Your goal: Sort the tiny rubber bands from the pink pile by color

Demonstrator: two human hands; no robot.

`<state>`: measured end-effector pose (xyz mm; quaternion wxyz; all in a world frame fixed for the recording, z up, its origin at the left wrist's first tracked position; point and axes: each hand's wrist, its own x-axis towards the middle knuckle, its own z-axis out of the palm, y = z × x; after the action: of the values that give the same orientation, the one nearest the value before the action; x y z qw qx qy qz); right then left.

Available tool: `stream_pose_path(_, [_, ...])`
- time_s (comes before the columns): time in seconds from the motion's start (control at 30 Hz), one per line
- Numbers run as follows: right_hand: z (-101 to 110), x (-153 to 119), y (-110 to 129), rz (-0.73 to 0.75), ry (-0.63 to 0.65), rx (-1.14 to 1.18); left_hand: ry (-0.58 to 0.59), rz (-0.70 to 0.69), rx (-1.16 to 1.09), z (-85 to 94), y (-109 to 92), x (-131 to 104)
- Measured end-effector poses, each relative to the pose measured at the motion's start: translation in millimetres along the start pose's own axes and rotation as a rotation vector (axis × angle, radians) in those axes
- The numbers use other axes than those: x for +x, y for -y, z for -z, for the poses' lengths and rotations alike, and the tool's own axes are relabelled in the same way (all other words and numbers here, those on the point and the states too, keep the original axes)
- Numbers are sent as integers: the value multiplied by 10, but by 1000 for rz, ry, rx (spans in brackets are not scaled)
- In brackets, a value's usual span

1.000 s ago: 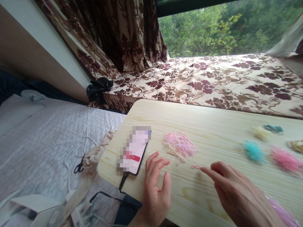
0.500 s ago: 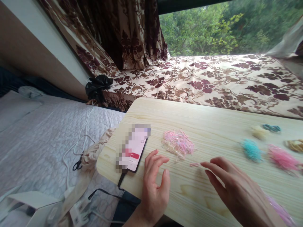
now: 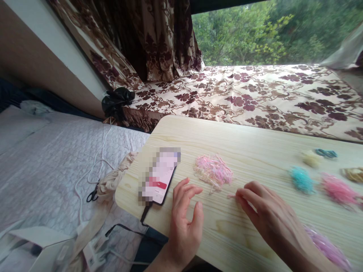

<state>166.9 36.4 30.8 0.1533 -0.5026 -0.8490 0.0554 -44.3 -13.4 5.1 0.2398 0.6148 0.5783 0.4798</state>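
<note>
My right hand [image 3: 259, 207] pinches a small pink band-like loop [image 3: 231, 196] at the tabletop. Only its left end shows past my fingertips; the rest is hidden behind them. My left hand [image 3: 185, 219] is open, its fingers apart and curved, with nothing in them. Just beyond both hands sits a loose heap of thin pink and pale pieces [image 3: 213, 170]. To the left of my left hand lies a phone [image 3: 159, 189] with a black cable [image 3: 145, 214] plugged into its lower end.
On the wooden table [image 3: 255, 147], at the right, lie a turquoise bundle [image 3: 302, 180], a pink bundle [image 3: 340, 187], a cream bundle [image 3: 311, 158], a dark teal one [image 3: 326, 153] and a tan one [image 3: 353, 173]. A purple bundle [image 3: 327, 245] lies by my right forearm. White cables cross the bed [image 3: 56, 158].
My right hand has moved slightly left, and its fingertips have closed on the small pink loop. The left hand stays nearly still.
</note>
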Motion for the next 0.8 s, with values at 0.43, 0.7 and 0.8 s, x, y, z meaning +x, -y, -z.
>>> stream_pose_path(0.43, [243, -146, 210, -618, 247, 890, -14, -12, 14, 5, 10, -1])
stream_pose_path(0.7, [371, -131, 423, -962, 313, 1551, -22, -36, 42, -12, 36, -3])
stream_pose_path(0.8, [337, -243, 278, -807, 257, 1103, -22, -42, 47, -9, 33, -10])
